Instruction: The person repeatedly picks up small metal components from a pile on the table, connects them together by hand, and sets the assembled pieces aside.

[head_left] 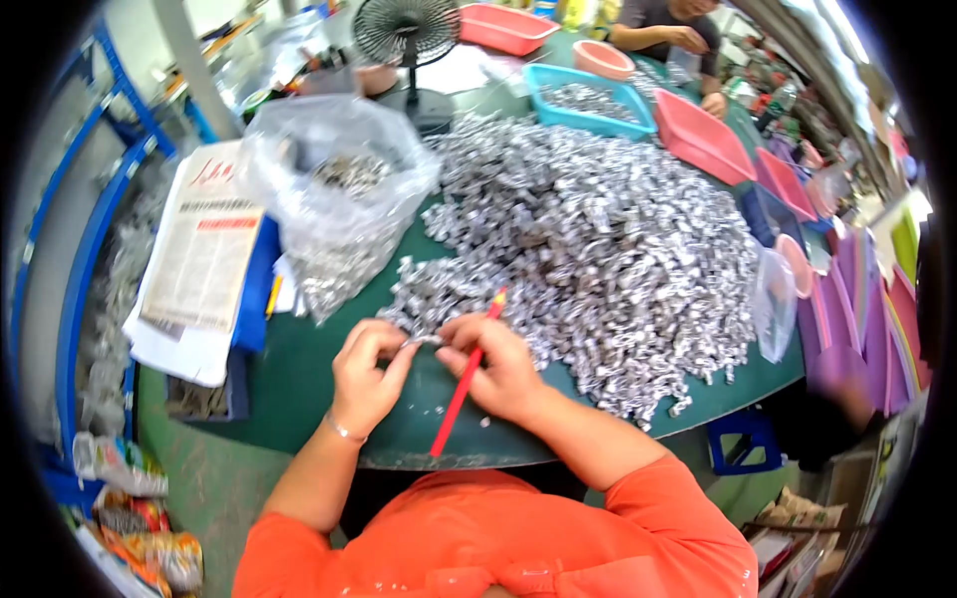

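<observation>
My left hand (pixel 369 371) is closed, thumb and fingers pinching one end of a small silvery metal part (pixel 423 340). At the part's other end are the closed fingers of my right hand (pixel 501 371), which also holds a slim red pencil-like stick (pixel 457 411). The stick slants across my palm, its yellowish tip up by the pile and its lower end near the table edge. Just beyond both hands spreads a big pile of small silvery metal parts (pixel 608 239) on the green table (pixel 299 384). The part's exact shape is too small to make out.
Left of the pile stands a clear plastic bag (pixel 344 214) of metal parts, beside papers (pixel 204 244) on a blue holder. A fan (pixel 407 45), a blue tray (pixel 588 100) of parts and a pink tray (pixel 703 138) stand behind. Another person (pixel 678 35) sits opposite.
</observation>
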### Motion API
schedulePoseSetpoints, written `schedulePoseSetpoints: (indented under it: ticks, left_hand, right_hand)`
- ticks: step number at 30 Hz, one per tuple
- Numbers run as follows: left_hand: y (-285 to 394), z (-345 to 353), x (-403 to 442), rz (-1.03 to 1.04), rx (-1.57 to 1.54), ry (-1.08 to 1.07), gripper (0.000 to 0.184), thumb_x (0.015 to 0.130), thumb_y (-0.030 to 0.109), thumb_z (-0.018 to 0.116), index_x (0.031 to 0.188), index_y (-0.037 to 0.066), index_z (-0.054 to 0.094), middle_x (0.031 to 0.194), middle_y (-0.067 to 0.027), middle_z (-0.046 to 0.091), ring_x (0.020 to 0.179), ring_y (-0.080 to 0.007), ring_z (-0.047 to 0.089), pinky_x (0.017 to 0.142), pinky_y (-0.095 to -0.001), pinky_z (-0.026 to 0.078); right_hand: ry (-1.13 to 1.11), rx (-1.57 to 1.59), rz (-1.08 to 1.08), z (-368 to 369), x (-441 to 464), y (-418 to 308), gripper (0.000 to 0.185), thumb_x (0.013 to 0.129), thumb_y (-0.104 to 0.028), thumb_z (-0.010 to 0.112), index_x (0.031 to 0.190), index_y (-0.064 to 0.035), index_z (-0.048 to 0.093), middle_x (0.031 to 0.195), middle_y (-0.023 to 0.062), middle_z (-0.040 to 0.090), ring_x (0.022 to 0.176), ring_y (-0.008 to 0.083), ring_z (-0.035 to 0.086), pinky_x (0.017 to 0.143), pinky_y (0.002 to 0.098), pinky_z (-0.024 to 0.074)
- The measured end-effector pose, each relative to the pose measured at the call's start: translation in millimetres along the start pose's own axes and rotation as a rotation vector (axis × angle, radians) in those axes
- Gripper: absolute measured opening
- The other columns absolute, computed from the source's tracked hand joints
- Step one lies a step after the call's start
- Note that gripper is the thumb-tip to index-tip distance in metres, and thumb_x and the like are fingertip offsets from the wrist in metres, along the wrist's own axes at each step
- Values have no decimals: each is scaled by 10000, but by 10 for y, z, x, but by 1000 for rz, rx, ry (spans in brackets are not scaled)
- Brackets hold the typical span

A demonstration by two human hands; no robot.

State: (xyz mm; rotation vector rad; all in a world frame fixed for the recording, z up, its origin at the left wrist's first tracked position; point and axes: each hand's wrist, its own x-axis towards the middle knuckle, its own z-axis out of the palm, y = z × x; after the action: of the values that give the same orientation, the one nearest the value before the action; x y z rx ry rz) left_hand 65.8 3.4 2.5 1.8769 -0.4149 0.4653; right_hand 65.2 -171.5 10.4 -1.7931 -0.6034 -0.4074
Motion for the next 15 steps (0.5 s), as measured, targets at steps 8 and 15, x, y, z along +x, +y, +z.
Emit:
schedulePoseSetpoints:
  ticks: [8,15]
  left_hand:
    - [136,11,4,210,12,32,197,680,-118,634,806,0,538,824,-90,555,709,-165,564,638,-242,463]
    - [249,26,110,-311,-530,-95,137,746,-111,571,874,-64,555,826,-101,541,637,-161,579,567,-236,468]
  right_hand:
    - [-54,180,191,-34,-27,-32,161,761,1,635,782,-24,477,883,114,591,750,140,561,656,257,459]
    - [25,500,191,-42,18,57,174,745,61,609,768,-45,474,911,104,565,829,142,526,736,255,427]
